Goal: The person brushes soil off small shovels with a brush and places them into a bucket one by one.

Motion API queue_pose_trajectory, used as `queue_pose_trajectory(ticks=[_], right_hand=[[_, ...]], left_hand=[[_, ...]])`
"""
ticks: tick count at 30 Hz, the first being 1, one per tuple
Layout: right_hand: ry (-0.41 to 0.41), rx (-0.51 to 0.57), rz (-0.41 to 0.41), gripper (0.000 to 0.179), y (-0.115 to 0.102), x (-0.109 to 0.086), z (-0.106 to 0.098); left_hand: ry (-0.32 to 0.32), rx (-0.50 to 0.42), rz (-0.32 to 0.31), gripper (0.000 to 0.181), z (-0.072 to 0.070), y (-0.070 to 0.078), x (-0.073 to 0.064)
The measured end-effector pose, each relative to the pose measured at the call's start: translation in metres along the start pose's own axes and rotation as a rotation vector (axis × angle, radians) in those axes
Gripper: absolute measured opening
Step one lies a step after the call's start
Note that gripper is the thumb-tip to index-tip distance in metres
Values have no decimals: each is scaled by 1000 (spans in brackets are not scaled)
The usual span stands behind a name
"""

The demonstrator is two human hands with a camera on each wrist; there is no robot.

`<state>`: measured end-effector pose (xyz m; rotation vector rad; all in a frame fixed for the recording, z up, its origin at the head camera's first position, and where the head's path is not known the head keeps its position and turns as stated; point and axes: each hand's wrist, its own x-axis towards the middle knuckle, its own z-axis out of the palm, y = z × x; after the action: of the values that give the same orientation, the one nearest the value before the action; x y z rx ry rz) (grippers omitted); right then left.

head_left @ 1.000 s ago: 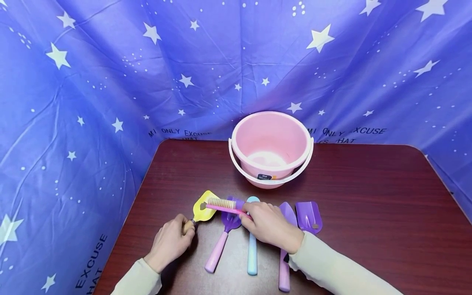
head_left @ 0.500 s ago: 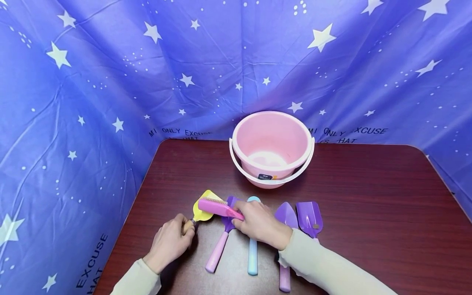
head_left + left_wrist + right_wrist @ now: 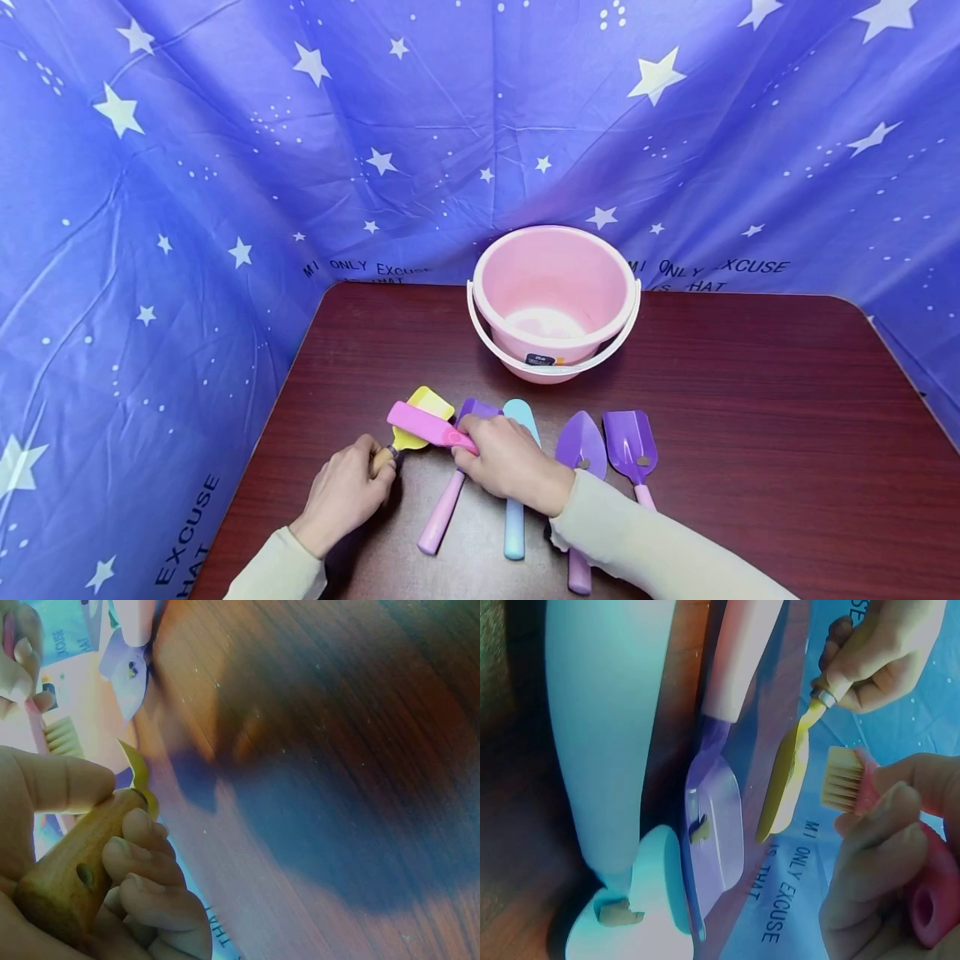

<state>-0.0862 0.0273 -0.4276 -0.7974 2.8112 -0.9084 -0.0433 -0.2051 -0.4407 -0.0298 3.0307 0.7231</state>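
Note:
My left hand (image 3: 345,496) grips the wooden handle (image 3: 75,870) of a small yellow shovel (image 3: 437,403), its blade pointing away from me. In my right hand (image 3: 513,462) is a pink brush (image 3: 420,422), held by its handle, the head lying across the yellow blade in the head view. The brush's flat back faces up there. Pale bristles (image 3: 844,780) show in the right wrist view, pointed toward the yellow blade. Beneath my right hand lie a purple shovel with a pink handle (image 3: 441,517) and a light blue shovel (image 3: 514,529), both partly covered.
A pink bucket (image 3: 551,267) with a white handle stands at the back. To the right lie a pointed purple trowel (image 3: 576,437) and a square purple shovel (image 3: 628,433). Small brown bits (image 3: 620,913) sit on several blades. A starry blue curtain (image 3: 412,100) borders the table.
The brush has moved left across the yellow blade and turned, so its back now faces up instead of the bristles. My right hand shifted left with it; my left hand stays put.

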Motion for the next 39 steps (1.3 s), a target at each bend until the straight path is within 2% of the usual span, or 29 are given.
queue_pose_trajectory(ticks=[6, 14, 34, 39], right_hand=[[-40, 8, -11, 18, -5, 1, 6], [-71, -32, -12, 14, -9, 2, 7], [-65, -45, 44, 16, -5, 5, 9], [-38, -63, 54, 12, -1, 6, 6]], left_hand=[[-3, 1, -1, 13, -1, 1, 0], [-5, 1, -9, 12, -2, 2, -1], [-3, 9, 2, 11, -3, 0, -3], [-7, 7, -4, 11, -3, -1, -3]])
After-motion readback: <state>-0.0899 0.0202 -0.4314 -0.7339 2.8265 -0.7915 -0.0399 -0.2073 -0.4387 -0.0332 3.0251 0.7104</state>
